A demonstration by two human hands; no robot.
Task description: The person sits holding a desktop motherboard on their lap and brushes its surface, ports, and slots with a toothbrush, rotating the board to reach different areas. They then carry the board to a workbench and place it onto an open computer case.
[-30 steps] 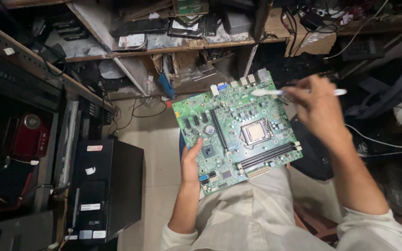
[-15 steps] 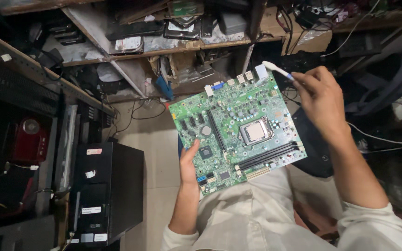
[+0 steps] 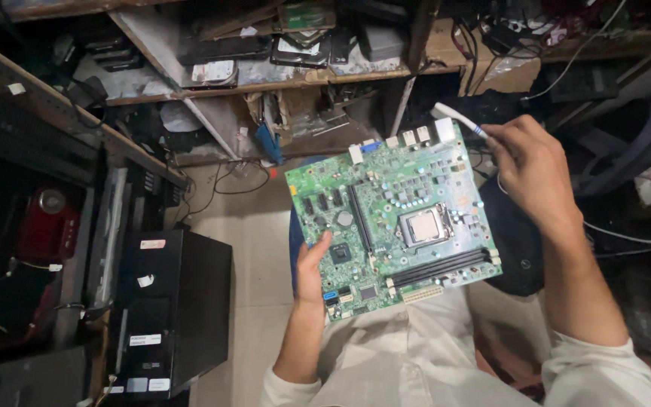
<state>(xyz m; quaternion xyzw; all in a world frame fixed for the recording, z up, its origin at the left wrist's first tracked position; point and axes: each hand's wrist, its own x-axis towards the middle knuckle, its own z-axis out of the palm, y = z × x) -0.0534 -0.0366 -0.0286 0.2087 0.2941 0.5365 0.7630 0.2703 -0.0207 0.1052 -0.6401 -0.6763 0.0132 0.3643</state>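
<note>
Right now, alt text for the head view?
A person's left hand holds a green circuit board over their lap while the right hand holds a white brush at its top edge. Cluttered shelves and a black computer case surround them.

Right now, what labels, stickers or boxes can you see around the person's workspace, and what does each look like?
Black computer tower, floor at left: small white stickers on its face, one with a red edge.
Hard drive, on the shelf: pale round-cornered label.
Cardboard box, shelf at upper right: plain brown.
White tag, on the slanted beam at left: small square.
</note>
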